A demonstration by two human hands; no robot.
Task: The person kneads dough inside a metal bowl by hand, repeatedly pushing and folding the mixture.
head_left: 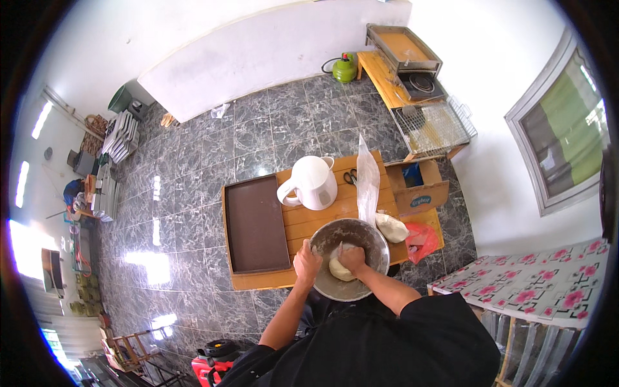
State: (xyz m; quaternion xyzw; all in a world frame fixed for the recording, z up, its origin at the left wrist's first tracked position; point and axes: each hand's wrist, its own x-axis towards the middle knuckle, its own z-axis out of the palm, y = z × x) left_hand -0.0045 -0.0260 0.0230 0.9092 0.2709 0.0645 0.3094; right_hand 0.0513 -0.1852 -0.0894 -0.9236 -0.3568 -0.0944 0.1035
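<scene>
A wide metal bowl [332, 287] stands at the near edge of a wooden table, with a pale lump of dough [340, 271] inside. My left hand [307, 262] is closed on the bowl's left rim. Down in the bowl, my right hand [352, 258] presses into the dough, its fingers curled like a fist and partly hidden. Doughy residue coats the bowl's inner wall. Just beyond the bowl is a white lidded pitcher [314, 184]. A white bag [391, 228] lies against the bowl's right side.
Left on the wooden table [300, 222] lies a dark brown tray [258, 226]. Scissors [350, 177] and a long clear plastic bag [368, 184] lie beyond the bowl. Rightward are a red plastic bag [420, 242] and a cardboard box [422, 197]. A green gas cylinder [344, 69] stands far off.
</scene>
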